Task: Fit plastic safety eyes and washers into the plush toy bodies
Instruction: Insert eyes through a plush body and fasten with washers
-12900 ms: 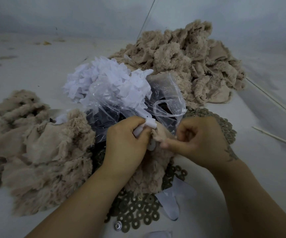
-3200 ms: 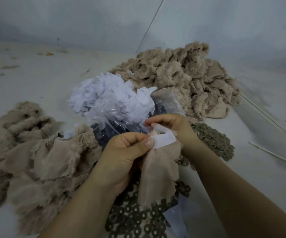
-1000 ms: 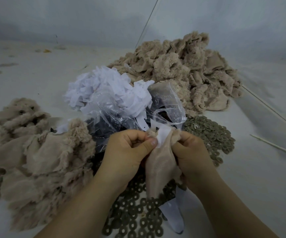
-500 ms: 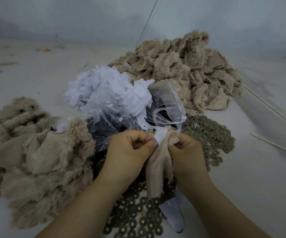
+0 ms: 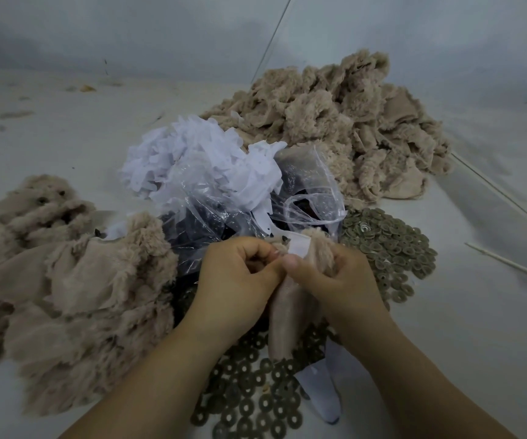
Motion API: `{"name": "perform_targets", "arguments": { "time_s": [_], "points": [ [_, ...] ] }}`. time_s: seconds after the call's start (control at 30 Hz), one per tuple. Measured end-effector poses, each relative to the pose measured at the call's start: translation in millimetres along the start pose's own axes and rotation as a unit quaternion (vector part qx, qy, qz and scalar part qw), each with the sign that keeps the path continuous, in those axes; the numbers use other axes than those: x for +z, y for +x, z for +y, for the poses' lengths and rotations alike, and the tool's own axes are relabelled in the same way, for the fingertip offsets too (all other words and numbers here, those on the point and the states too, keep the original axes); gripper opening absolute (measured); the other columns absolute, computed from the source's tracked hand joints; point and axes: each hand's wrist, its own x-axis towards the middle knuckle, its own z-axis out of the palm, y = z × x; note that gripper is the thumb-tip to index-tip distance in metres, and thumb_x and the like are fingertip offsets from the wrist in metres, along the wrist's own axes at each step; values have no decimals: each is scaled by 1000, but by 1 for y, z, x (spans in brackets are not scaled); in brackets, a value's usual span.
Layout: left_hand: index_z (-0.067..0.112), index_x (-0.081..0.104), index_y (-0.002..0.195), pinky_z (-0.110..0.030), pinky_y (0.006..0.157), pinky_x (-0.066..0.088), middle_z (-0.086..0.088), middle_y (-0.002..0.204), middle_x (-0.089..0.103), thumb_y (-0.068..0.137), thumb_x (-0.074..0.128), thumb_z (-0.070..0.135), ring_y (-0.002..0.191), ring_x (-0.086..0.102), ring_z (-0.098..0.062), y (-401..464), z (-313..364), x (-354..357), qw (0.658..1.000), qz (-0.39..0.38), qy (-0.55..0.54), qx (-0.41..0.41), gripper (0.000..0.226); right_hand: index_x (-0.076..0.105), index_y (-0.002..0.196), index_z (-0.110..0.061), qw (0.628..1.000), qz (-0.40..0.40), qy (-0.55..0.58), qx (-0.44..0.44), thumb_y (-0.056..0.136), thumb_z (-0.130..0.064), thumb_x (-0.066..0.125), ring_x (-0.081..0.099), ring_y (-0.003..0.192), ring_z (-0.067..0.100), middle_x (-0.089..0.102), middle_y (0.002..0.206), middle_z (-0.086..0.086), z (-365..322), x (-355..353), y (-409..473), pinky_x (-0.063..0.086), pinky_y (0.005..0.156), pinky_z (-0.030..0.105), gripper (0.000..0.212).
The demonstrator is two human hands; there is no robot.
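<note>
A pale, off-white flat work surface (image 5: 65,147) carries everything. On it lie a big heap of beige fuzzy plush toy skins (image 5: 344,122) at the back right, another beige plush heap (image 5: 65,280) at the left, a clear plastic bag (image 5: 224,198) with white paper scraps (image 5: 199,153), spreads of dull olive ring-shaped washers (image 5: 389,248), and thin pale sticks (image 5: 509,264) at the right.

plush pile (image 5: 65,280) left | bag (image 5: 224,198) centre | washers (image 5: 389,245) right | second plush pile (image 5: 335,122) behind

Head-worn camera looks down, close over hands.
</note>
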Motion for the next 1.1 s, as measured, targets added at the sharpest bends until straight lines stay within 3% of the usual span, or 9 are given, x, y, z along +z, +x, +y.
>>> {"name": "perform_targets", "arguments": {
  "time_s": [0.1,0.2,0.3,0.43,0.67,0.8,0.9,1.0,1.1],
  "points": [
    [12,73,73,-52,64,57,-15,69,71,82,77,6,61,66,-30,0,-2,-1,999,-9,-44,-15,12,73,82,0,998,26,38,42,80,-31,75,67,70,28,72,79,23,4,-3,1,55,63,45,31],
    [11,74,72,-36,59,57,-12,66,71,82,76,4,60,63,-17,2,-4,0,995,-24,-93,-37,12,73,81,-2,994,34,66,80,86,-15,73,67,72,33,72,81,25,6,-5,4,56,70,48,13],
    [11,75,68,-21,53,51,-4,59,68,84,73,3,55,60,-10,2,-4,0,989,-35,-132,-49,18,76,89,-4,990,37,103,94,90,-10,69,69,84,43,75,88,22,8,-2,4,55,82,59,9],
    [12,74,65,-23,58,53,-5,60,66,85,71,2,58,59,-15,2,-5,3,988,-23,-146,-51,23,76,96,-4,978,36,154,139,91,-12,67,69,85,36,74,93,24,7,1,3,53,88,57,13],
    [6,70,67,-23,63,53,-6,62,64,86,67,-4,63,57,-17,-1,-4,6,983,-9,-175,-55,22,76,95,-7,967,40,186,172,87,-17,70,69,87,37,74,95,24,7,1,3,54,87,55,15],
    [9,71,68,-23,60,53,-6,64,67,85,70,-1,61,59,-13,-1,-5,7,988,0,-145,-56,20,79,87,-13,979,38,143,140,90,-15,69,71,80,30,76,88,18,10,1,2,57,81,49,11],
    [9,71,69,-29,60,55,-10,69,70,85,72,4,61,62,-16,-2,-5,6,996,10,-88,-32,17,78,83,-15,989,49,91,102,92,-14,68,70,79,30,75,84,16,11,1,2,57,77,54,13],
    [12,71,70,-36,61,56,-5,69,70,85,73,6,64,66,-25,-2,-3,7,1000,22,-18,3,16,74,80,-6,994,63,53,75,91,-13,69,68,73,36,72,80,23,12,-1,1,57,70,54,14],
    [11,68,68,-35,58,54,-1,67,67,83,73,4,62,62,-22,-4,-1,8,997,39,39,47,17,67,79,6,996,63,30,53,92,-11,68,58,65,26,64,77,33,11,0,0,51,59,49,22]
  ]
}}
